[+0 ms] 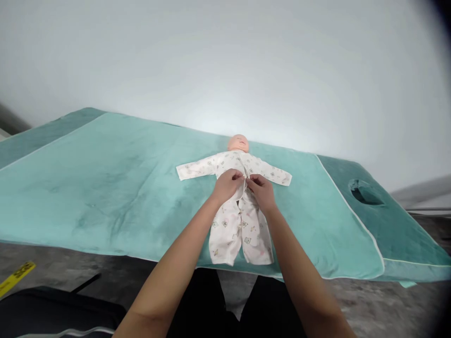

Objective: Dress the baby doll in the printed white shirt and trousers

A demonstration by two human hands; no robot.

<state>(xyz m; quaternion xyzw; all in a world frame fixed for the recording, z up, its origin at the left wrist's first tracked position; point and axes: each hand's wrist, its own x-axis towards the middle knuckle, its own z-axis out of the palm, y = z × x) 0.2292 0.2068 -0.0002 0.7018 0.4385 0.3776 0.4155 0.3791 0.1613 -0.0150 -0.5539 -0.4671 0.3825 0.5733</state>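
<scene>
A baby doll [238, 142] lies on its back, dressed in a white printed top [200, 167] with both sleeves spread out sideways. Matching printed trousers [225, 234] cover its lower half, legs toward me. At the front opening of the top, my left hand [228, 184] pinches one edge of the cloth. Close against it, my right hand [261, 188] pinches the other edge, fingertips almost touching the left ones. Any fastener between the fingers is too small to make out.
The doll rests on a padded bed with a teal cover [141, 188]. Toward the right end is a face hole [366, 192]. A pale wall [225, 65] rises behind. A black chair-like object [59, 310] and a yellow strip [17, 278] are at lower left.
</scene>
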